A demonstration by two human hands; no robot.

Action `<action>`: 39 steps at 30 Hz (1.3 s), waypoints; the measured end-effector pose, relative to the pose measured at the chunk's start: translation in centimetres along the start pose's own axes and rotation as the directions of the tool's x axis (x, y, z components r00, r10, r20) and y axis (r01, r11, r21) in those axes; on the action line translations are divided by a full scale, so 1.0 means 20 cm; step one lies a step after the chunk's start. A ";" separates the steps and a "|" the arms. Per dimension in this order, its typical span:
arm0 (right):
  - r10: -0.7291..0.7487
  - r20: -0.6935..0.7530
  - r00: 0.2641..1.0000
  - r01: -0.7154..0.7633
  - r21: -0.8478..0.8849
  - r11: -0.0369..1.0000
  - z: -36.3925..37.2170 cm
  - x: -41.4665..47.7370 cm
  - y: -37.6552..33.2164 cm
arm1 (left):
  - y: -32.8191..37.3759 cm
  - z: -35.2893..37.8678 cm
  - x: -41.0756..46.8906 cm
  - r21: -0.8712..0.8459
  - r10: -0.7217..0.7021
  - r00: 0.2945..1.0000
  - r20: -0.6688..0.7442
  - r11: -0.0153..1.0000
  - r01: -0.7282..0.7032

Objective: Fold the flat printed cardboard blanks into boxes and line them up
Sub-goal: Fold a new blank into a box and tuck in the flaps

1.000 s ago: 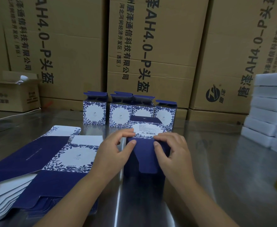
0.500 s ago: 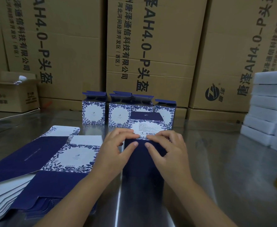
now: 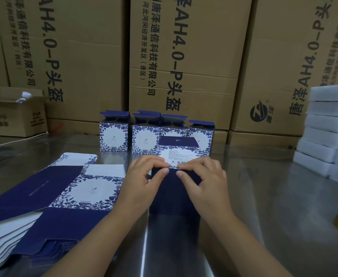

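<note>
Squarely in the middle of the steel table point(image 3: 264, 196), both hands grip a half-folded box point(image 3: 172, 196) — the left hand point(image 3: 144, 182) and right hand point(image 3: 204, 184) curl their fingers over its far top edge, thumbs pressing on the dark blue near face. Just beyond it, four folded boxes point(image 3: 114, 136) stand in a row with lids up. A stack of flat blanks point(image 3: 44, 196) lies to the left; white foam slabs point(image 3: 327, 124) are piled at the right — brown cartons point(image 3: 84, 56) behind.
</note>
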State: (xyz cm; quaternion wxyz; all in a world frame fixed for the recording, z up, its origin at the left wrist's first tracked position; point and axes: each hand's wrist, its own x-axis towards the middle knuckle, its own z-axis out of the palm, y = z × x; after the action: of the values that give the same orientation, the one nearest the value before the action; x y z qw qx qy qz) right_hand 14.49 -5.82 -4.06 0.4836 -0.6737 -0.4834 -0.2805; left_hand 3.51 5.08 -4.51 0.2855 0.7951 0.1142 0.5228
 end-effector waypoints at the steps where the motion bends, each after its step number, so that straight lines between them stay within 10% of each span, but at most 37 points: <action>1: -0.005 0.000 1.000 0.005 -0.012 1.000 0.00 0.00 0.00 | 0.00 0.00 0.00 0.008 0.006 1.000 -0.001 1.000 -0.006; 12: -0.272 -0.103 0.957 0.250 -0.184 0.951 0.02 -0.02 -0.02 | -0.02 0.00 0.00 -0.071 -0.009 1.000 0.025 0.997 0.010; 39: -0.031 -0.020 0.999 0.031 0.002 1.000 0.02 0.01 -0.03 | -0.04 -0.03 0.01 -0.224 -0.145 0.989 0.012 0.964 0.144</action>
State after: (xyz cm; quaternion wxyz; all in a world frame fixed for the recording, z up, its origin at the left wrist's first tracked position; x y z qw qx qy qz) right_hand 14.02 -5.38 -3.90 0.4850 -0.6626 -0.4891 -0.2941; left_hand 3.08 6.06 -4.65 0.4108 0.7460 0.1128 0.5118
